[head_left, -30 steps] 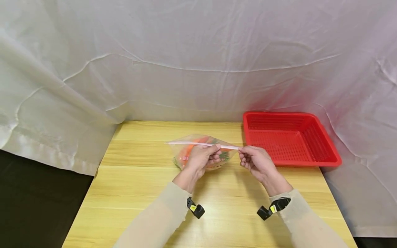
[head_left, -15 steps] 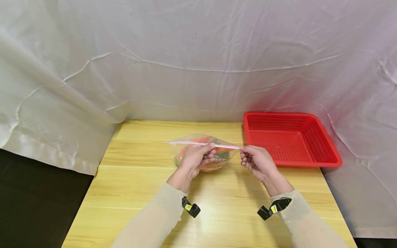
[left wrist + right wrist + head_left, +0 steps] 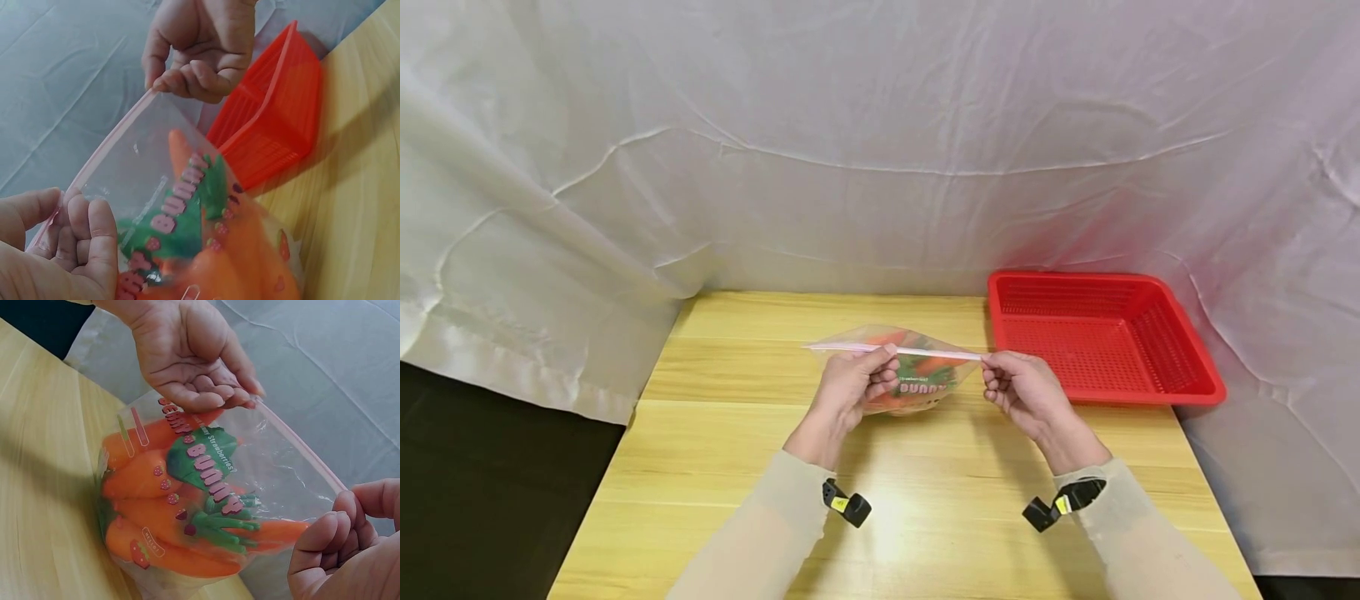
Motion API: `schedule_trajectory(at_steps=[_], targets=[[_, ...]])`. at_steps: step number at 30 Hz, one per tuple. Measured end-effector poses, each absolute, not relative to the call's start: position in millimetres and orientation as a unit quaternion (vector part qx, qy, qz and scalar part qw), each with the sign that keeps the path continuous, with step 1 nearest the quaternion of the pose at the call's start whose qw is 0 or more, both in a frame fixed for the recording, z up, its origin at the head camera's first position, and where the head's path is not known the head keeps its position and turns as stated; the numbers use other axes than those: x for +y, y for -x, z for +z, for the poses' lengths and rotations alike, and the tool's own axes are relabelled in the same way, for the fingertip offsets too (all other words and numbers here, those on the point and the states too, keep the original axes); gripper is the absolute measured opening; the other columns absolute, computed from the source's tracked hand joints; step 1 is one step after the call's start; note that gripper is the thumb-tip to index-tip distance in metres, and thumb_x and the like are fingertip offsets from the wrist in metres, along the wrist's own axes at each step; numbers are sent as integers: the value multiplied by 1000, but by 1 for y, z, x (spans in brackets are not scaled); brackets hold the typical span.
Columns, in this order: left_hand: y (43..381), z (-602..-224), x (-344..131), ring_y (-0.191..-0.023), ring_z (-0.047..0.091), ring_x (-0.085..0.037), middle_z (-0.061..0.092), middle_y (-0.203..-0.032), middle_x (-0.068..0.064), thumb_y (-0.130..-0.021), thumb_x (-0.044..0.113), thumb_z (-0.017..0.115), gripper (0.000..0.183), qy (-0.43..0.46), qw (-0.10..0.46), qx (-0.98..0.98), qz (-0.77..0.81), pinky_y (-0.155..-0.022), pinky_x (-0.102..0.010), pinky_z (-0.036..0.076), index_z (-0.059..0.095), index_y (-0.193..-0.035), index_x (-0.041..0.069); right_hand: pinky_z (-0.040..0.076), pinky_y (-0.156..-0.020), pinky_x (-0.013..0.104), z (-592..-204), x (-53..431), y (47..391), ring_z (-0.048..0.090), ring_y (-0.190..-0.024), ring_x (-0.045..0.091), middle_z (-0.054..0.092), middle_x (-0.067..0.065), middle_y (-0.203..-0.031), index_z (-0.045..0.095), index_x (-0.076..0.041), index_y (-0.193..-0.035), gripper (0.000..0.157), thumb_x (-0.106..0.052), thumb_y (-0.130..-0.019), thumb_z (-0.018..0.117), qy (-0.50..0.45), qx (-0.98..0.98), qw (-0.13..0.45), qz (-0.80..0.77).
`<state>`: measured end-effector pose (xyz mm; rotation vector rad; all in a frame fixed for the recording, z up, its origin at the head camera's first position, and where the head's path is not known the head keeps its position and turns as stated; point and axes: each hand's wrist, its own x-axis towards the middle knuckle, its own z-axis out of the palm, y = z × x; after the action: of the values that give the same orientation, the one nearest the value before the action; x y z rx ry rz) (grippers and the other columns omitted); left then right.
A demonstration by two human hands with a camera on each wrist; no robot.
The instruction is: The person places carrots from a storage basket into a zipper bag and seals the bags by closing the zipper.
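A clear zip bag [image 3: 917, 379] with a pink seal strip and printed "BUNNY" lettering stands on the table, its top edge held up. Through the plastic show several orange carrots [image 3: 156, 512] with green tops. My left hand [image 3: 850, 383] pinches the pink strip near its middle between thumb and fingers. At the strip's right end, my right hand [image 3: 1022, 392] pinches the corner of the bag. Both hands' thumbs lie on top of the strip, as the left wrist view shows of the left thumb [image 3: 37, 203].
A red plastic basket [image 3: 1206, 379] with perforated sides sits at the table's back right, just beyond the right hand. The wooden table [image 3: 737, 492] runs up to a pale hanging curtain [image 3: 850, 208] at the back and sides.
My left hand has slid leftward along the pink strip, uncovering more of the bag's print. The right hand stays at the right corner, and the bag has hardly moved.
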<state>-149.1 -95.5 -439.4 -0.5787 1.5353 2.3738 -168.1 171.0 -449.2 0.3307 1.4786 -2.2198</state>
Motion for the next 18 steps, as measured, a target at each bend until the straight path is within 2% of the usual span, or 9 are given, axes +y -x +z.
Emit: schedule_trajectory(at_steps=[12,18], targets=[[148,-438,-108,-59,71,-9,72,-70,-3,-98,12,73,14,200,129,520,820,-65,-24,62,76,-94,0,54,-61,19,-448,172,168,57,-65,7,67,-1,-75,72,-8,-86,23,-7,-104,58,-122,542,223,-801],[147,-438,-114,-60,71,-10,73,-72,-5,-98,12,74,17,205,124,516,823,-64,-22,61,75,-102,-5,54,-61,19,-447,172,167,57,-65,7,67,-1,-75,73,-7,-87,22,-7,-104,59,-124,542,221,-801]])
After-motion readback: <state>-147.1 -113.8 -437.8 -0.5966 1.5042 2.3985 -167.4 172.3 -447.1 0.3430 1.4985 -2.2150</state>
